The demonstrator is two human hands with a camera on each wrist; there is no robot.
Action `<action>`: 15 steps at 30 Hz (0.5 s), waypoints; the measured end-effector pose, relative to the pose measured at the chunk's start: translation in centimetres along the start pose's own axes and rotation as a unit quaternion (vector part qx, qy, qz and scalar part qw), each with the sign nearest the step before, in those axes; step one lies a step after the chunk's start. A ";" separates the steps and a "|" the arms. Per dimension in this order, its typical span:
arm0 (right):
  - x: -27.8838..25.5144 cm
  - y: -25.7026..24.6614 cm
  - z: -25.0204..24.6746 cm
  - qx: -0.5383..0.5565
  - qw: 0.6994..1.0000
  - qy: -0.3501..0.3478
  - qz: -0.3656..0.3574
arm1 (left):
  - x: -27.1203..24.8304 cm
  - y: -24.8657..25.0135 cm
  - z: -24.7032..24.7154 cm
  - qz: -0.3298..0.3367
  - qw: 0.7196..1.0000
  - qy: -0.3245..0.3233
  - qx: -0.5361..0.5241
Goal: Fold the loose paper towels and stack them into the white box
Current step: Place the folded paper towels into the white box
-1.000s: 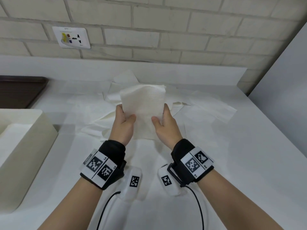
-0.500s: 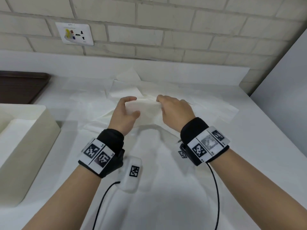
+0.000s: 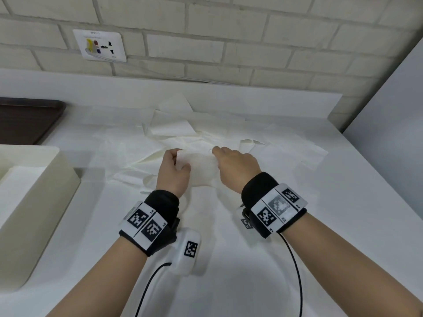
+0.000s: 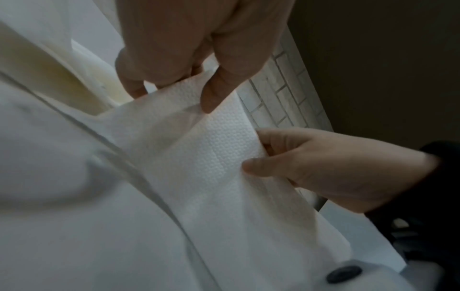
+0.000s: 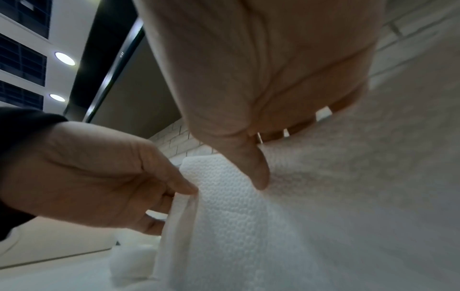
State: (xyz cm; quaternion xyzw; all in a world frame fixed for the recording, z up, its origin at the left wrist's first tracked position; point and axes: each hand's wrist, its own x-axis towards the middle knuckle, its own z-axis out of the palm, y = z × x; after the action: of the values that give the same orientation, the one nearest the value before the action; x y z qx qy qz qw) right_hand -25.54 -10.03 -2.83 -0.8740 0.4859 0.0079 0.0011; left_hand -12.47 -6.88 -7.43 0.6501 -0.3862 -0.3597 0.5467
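Observation:
I hold one embossed white paper towel [image 3: 202, 167] folded over, just above the counter at the centre. My left hand [image 3: 177, 164] pinches its left edge between thumb and fingers, and the left wrist view shows that left hand [image 4: 174, 92] on the paper towel [image 4: 211, 157]. My right hand [image 3: 231, 163], palm down, pinches the right edge; the right wrist view shows its thumb [image 5: 256, 173] pressing the towel [image 5: 236, 216]. More loose towels [image 3: 174, 129] lie spread behind the hands. The white box [image 3: 45, 202] stands at the left with folded towels inside.
A dark brown tray [image 3: 27, 120] sits at the back left beyond the box. A brick wall with a socket plate [image 3: 99, 45] runs along the back. A grey panel [image 3: 389, 122] closes off the right side. Cables trail from both wrists.
A second ago the towel stood upright and spread between both hands. Its top edge has been brought down into a fold, and my right hand has turned palm down over it.

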 end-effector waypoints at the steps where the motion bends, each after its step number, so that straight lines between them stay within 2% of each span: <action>1: 0.0 -0.1 0.3 0.000 1.000 -0.012 -0.002 | -0.1 -0.1 0.1 -0.009 1.000 -0.006 0.019; 4: 0.2 0.0 0.4 0.010 1.000 -0.014 -0.007 | -0.3 -0.1 0.2 -0.034 0.998 -0.017 0.041; 7: 0.4 0.8 -0.6 0.114 0.993 0.002 0.030 | -0.4 0.8 -0.3 -0.004 1.000 0.011 -0.007; 10: 0.5 1.3 -1.5 0.317 0.947 0.012 0.058 | -0.8 2.1 -1.2 0.027 0.999 0.043 -0.017; 12: 0.7 1.1 -1.7 0.420 0.905 0.001 0.070 | -1.2 2.9 -1.8 -0.005 1.000 0.013 -0.006; 15: 1.5 0.0 -1.0 0.476 0.875 -0.036 0.080 | -1.5 3.3 -2.9 -0.075 0.995 -0.064 0.005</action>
State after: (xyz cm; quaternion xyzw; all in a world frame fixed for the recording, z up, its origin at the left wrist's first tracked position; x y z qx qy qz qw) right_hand -24.74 -11.28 -1.83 -0.7252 0.4991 -0.1928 0.4334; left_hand -10.93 -4.61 -3.69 0.6554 -0.3721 -0.4392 0.4890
